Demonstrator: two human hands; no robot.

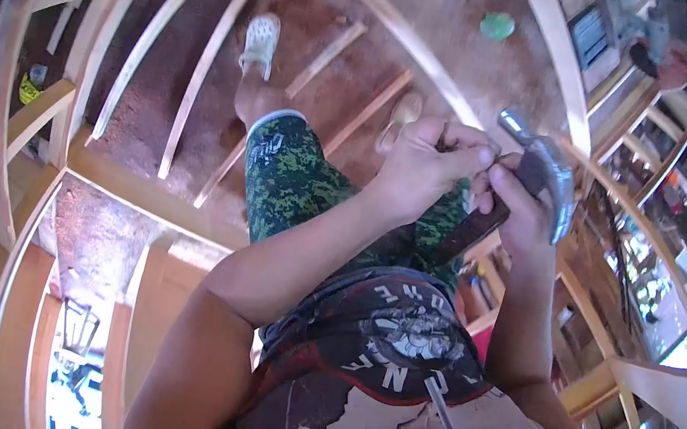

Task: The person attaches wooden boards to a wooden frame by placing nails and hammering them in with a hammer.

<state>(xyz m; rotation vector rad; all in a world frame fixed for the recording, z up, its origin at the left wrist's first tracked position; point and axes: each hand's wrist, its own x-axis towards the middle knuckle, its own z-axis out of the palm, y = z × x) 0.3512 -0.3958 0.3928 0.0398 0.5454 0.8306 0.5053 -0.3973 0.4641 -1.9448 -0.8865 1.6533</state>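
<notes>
One hammer (561, 190) sits in my view from the head camera, gripped near its shiny metal head, with the dark handle slanting down towards the lap. I see the right hand (526, 203) closed around it, the thumb and fingers bunched up just beside the metal. Close to the hammer, on the left side of my feed, the left hand (438, 159) has its thumb and forefinger pinched together, near the right hand's fingertips; whatever may be between them is too small for me to make out.

Below the hammer I get green camouflage shorts (290, 176) and a dark printed shirt (420, 343). Farther out, up and left of the hammer, a pale clog (261, 42) with holes is on one foot, set on reddish-brown ground (434, 42). Above the hammer, well apart from it, a green roundish thing (497, 27) lies on that ground. Long wooden slats (223, 55) spread out left of the hammer, and more wooden framing (598, 310) stands to its right, all bent by my wide lens.
</notes>
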